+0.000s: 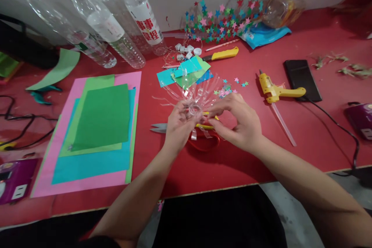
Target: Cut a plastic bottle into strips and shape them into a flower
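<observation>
My left hand (178, 126) is closed around the neck of a clear plastic bottle top (195, 109), whose sides are cut into many thin strips that fan outward. On its right side, my right hand (240, 122) has thumb and forefinger pinched at one of the clear strips; the exact contact is hard to make out. Scissors (159, 128) with red and yellow handles lie on the table beneath the bottle top, partly hidden by it and by my left hand. Just beyond are pieces of blue and green paper (188, 70) and small loose paper stars (225, 91).
Coloured paper sheets (101, 118) lie stacked at left. Several plastic bottles (106, 27) stand behind them. A star-covered clear bottle (223, 21) lies by the wall, near a yellow cutter knife (225, 53). At right are a yellow glue gun (273, 90) and a black phone (302, 77).
</observation>
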`<state>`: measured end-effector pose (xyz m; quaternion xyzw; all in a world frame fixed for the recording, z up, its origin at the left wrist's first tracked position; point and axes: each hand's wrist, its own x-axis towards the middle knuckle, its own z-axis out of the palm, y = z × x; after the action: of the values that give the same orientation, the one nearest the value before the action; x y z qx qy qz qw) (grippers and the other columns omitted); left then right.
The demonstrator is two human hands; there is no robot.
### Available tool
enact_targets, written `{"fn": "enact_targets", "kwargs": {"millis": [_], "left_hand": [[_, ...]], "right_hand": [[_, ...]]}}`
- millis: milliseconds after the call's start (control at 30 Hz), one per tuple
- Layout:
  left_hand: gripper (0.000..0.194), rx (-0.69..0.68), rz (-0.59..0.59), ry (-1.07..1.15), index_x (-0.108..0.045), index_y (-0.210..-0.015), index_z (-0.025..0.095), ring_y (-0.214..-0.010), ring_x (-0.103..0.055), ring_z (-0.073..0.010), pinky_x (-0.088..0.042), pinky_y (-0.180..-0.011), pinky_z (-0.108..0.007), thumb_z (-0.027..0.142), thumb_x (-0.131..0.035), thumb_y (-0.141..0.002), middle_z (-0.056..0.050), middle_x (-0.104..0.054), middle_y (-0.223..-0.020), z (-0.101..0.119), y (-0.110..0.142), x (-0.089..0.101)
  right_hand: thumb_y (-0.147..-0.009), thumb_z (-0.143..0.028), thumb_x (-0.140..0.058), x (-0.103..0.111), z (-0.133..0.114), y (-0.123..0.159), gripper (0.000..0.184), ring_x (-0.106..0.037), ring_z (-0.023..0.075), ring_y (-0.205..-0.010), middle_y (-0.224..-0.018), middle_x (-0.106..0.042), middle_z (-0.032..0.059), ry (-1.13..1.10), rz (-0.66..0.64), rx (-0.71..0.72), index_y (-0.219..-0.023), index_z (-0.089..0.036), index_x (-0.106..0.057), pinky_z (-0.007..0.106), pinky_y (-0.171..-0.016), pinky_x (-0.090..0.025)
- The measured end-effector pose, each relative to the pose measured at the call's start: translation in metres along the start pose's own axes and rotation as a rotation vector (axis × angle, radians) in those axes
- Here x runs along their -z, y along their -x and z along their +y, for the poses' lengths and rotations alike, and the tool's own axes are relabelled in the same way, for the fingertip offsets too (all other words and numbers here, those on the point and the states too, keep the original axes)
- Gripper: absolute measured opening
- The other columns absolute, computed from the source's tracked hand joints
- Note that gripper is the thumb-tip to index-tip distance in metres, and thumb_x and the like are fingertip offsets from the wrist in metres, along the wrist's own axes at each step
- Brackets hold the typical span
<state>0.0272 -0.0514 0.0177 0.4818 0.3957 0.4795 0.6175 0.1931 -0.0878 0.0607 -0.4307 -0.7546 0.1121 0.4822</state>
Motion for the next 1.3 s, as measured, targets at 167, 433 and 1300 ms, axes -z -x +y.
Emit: {"fn": "enact_targets", "kwargs": {"millis": [167, 433, 1300], "left_hand": [[0.037, -0.01, 0.02, -0.041, -0.057, -0.092, 0.022, -0.072, -0.066, -0.0126, -0.055, -0.07, -0.027, 0.035, -0.081, -0.067, 0.001, -0.067, -0.083, 0.0, 0.001, -0.001], [0.032, 0.013, 0.003, -0.041, -0.059, -0.091, 0.021, -0.071, -0.064, -0.0113, -0.054, -0.07, -0.025, 0.031, -0.08, -0.069, 0.001, -0.067, -0.082, 0.003, 0.007, -0.003], [0.038, -0.027, 0.008, -0.083, -0.061, -0.096, 0.022, -0.073, -0.066, -0.0125, -0.056, -0.069, -0.025, 0.035, -0.081, -0.067, -0.001, -0.068, -0.086, -0.001, -0.001, 0.003]], "right_hand": [[-0.086, -0.019, -0.062, -0.003, 0.005, 0.001, 0.004, -0.057, 0.016, -0.075, -0.079, -0.071, -0.0007, 0.154, -0.003, 0.088, -0.085, -0.022, -0.064, 0.036, -0.079, -0.041], [-0.085, -0.021, -0.065, -0.007, 0.01, 0.003, 0.006, -0.052, 0.0169, -0.076, -0.076, -0.066, -0.0008, 0.293, 0.03, 0.171, -0.086, -0.025, -0.068, 0.038, -0.082, -0.039], [-0.089, -0.02, -0.058, -0.007, 0.001, 0.002, 0.011, -0.05, 0.0151, -0.066, -0.068, -0.066, -0.0016, 0.295, 0.005, 0.1, -0.083, -0.022, -0.068, 0.034, -0.074, -0.036]]}}
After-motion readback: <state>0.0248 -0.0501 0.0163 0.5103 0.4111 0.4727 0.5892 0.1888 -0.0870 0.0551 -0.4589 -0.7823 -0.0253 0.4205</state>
